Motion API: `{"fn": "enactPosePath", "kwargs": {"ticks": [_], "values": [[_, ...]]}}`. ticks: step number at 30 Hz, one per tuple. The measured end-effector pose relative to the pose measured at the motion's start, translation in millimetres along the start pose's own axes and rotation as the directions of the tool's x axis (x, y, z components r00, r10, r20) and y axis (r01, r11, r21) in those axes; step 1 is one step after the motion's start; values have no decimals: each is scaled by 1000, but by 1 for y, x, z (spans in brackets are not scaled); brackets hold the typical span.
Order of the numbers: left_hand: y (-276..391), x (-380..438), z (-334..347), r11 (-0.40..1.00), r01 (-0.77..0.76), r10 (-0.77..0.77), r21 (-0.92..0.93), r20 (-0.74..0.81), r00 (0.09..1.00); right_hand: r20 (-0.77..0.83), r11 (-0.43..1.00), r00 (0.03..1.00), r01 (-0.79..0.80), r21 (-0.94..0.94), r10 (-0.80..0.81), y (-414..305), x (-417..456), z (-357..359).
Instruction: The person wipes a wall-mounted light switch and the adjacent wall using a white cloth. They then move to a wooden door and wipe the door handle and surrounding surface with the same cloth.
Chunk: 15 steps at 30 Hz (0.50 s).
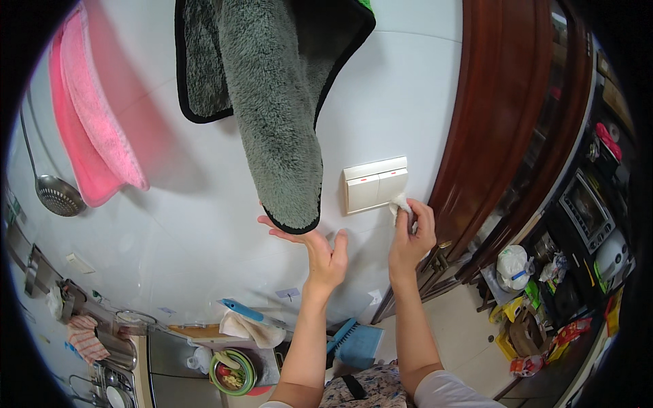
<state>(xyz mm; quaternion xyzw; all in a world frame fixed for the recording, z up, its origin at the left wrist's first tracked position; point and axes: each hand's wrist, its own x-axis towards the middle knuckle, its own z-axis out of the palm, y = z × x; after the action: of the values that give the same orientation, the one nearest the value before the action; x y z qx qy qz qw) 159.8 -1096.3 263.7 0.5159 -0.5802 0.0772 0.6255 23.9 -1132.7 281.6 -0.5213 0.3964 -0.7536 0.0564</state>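
Note:
A double-rocker light switch (376, 187) with red marks sits on the white tiled wall. My right hand (414, 239) pinches a crumpled white wipe or tissue (400, 205) against the switch's lower right corner. Left of the switch hangs a thick grey plush towel (275, 117) with black edging. My left hand (321, 255) is at the bottom of that towel, its thumb and fingers apart. Some of its fingers pass behind the towel, where part of the hand is hidden; whether it presses on the cloth I cannot tell.
A pink towel (97, 132) and a metal skimmer ladle (57, 195) hang at left. The brown wooden door (495, 112) borders the switch wall. Below are a blue dustpan (361, 346), a green-rimmed bowl of food (249, 363) and a blue-handled tool (244, 309). Bags and shelves crowd the right.

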Motion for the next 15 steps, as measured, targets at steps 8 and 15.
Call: {"fn": "enactPosePath", "kwargs": {"ticks": [8, 15], "values": [[11, 8, -1, 999, -24, 25, -26, 17, 1000, 155, 993, 987, -65, 102, 48, -20, -18, 1], [14, 11, 2, 998, 24, -23, 54, -28, 999, 146, 989, 982, 108, 100, -122, -25, -12, 12]]}}
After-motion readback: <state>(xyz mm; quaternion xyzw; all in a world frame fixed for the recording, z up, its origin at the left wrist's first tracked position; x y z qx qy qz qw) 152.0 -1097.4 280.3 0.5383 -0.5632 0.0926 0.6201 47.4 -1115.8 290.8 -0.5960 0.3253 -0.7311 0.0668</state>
